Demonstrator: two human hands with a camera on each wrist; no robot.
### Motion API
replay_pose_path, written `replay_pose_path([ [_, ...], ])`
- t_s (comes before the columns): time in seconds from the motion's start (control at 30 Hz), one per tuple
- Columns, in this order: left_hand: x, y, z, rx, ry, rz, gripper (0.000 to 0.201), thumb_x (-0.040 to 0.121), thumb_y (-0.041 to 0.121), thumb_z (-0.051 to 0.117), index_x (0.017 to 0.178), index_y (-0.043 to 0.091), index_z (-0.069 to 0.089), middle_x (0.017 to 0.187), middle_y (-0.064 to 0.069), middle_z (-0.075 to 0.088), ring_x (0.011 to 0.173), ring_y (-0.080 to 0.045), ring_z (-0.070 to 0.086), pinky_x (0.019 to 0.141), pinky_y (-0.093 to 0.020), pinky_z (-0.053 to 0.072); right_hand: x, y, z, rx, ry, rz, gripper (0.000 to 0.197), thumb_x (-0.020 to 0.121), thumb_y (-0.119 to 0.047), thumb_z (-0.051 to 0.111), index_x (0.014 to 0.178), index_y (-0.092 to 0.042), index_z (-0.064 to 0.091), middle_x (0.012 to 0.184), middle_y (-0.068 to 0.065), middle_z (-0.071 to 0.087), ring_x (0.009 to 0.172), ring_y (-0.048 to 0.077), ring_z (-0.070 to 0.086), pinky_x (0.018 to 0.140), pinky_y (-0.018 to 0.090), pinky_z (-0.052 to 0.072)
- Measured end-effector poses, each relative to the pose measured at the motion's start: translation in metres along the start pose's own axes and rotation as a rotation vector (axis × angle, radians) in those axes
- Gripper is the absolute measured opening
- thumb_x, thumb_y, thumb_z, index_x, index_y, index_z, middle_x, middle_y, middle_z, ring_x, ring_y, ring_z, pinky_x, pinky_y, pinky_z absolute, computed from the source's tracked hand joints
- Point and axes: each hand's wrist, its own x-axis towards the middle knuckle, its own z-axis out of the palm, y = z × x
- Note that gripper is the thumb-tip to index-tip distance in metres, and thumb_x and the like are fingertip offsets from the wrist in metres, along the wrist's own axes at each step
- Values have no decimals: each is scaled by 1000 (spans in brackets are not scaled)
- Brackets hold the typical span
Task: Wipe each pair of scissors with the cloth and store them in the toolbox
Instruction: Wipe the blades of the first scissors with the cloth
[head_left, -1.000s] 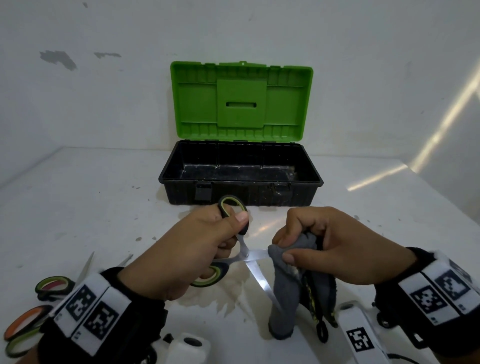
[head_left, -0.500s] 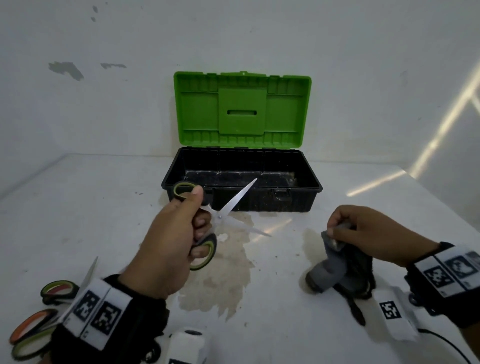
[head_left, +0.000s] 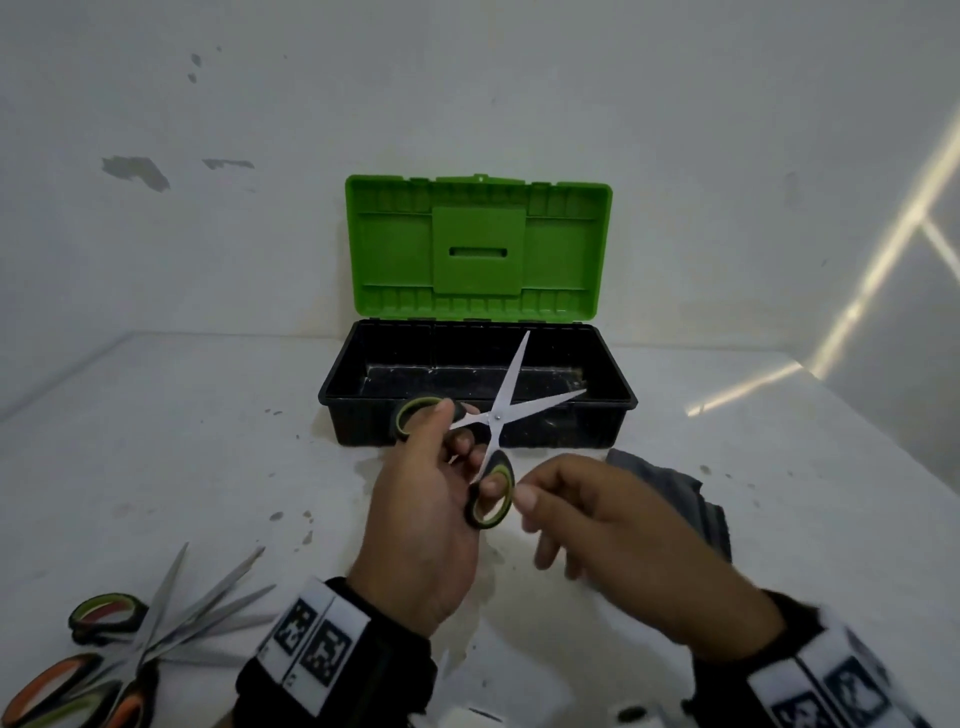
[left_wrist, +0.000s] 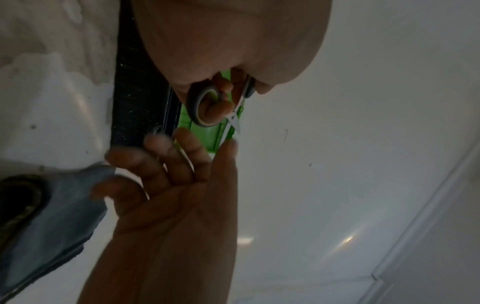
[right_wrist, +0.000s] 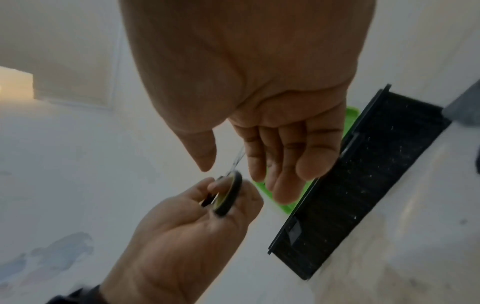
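My left hand (head_left: 441, 483) grips a pair of green-and-black scissors (head_left: 498, 415) by the handles, its blades spread open and pointing at the open toolbox (head_left: 363, 426) just behind. The toolbox has a black base and a raised green lid (head_left: 478, 249). My right hand (head_left: 550, 519) hovers open beside the lower scissor handle with fingers relaxed, holding nothing. The grey cloth (head_left: 680, 493) lies crumpled on the table behind the right hand. In the right wrist view the right hand's fingers (right_wrist: 291, 164) hang just above the handle (right_wrist: 228, 195) held by the left hand.
Several more scissors (head_left: 130, 644) with orange and green handles lie piled at the table's front left. A pale stain (head_left: 483, 597) marks the white table under my hands. White walls close the back and the right side.
My left hand carried the scissors forward over the toolbox's front edge. My right hand let go of the cloth, left it on the table and moved left to the scissor handle.
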Motion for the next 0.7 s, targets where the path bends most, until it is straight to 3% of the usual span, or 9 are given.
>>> replay_pose_path([
  [0.1,-6,-3,-1,-3,7,-7,28,99,37,50,82,16,56,69,0,44,65,-15,42,64,-33,39,4,-5,20,173,53,56,30,89,-42,63,92,-13,63,80,2,73,65,17,71,61,40,57],
  [0.27,-11,7,-9,96,-1,46,30,99,42,47,93,15,60,75,-3,51,67,-16,51,53,-29,45,5,-3,31,358,72,74,19,93,-25,63,93,-6,65,79,9,74,63,25,71,56,34,56],
  [0.4,-12,11,-23,436,5,178,20,98,31,53,99,18,68,85,-6,61,81,-21,61,64,-36,50,4,1,27,464,112,64,18,94,-16,61,90,1,64,72,12,70,55,24,62,52,31,50],
  [0.53,-14,18,-40,659,16,346,10,93,15,60,99,19,67,76,-2,65,67,-14,58,51,-27,45,2,5,20,534,180,70,19,93,-13,61,89,5,63,72,17,69,54,24,61,50,29,51],
  [0.7,-21,18,-45,931,-34,389,8,90,31,65,92,26,70,73,0,70,61,-10,64,52,-26,49,6,7,26,648,204,115,14,91,-10,63,94,4,66,74,16,68,57,25,64,52,30,54],
])
